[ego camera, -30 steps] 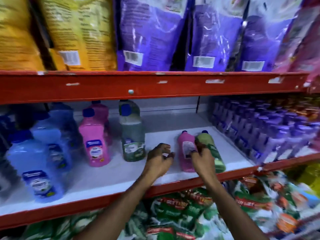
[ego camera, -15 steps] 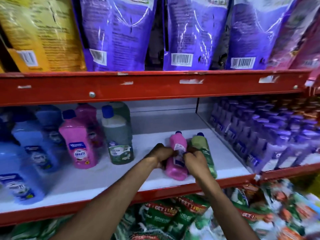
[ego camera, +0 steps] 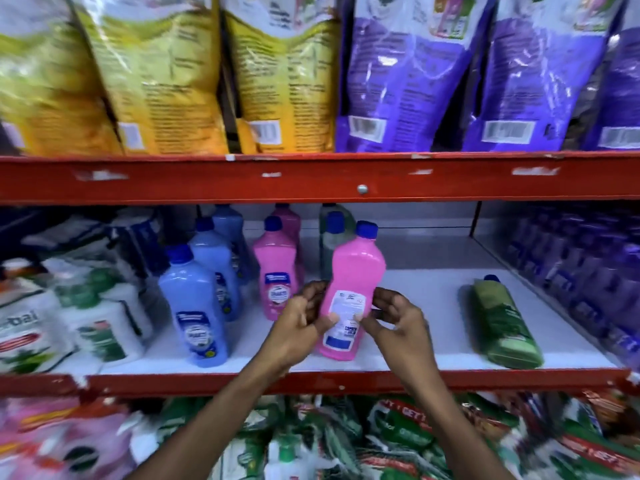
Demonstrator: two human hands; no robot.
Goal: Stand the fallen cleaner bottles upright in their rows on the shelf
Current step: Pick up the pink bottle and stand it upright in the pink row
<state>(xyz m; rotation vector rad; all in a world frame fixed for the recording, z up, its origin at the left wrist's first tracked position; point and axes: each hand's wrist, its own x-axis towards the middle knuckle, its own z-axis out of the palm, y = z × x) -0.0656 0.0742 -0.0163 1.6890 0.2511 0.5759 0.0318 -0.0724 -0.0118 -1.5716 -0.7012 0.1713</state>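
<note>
A pink cleaner bottle (ego camera: 356, 271) with a blue cap stands nearly upright at the front of the white shelf (ego camera: 415, 299), its back label facing me. My left hand (ego camera: 301, 323) grips its lower left side and my right hand (ego camera: 394, 315) pinches its lower right side. A green bottle (ego camera: 502, 320) lies on its side to the right, cap pointing to the back. Behind the held bottle stand a row of pink bottles (ego camera: 275, 271), a row of blue bottles (ego camera: 194, 303) and grey-green bottles (ego camera: 332, 244), all upright.
White refill pouches (ego camera: 69, 317) crowd the shelf's left end and purple bottles (ego camera: 588, 271) fill the right section. A red beam (ego camera: 311, 178) with yellow and purple bags above limits headroom. Packets fill the shelf below the red front rail (ego camera: 346, 381).
The pink bottle, lying beside the green one earlier, has been lifted by both hands, moved left and stood up. The green bottle stays lying down. The camera has panned left.
</note>
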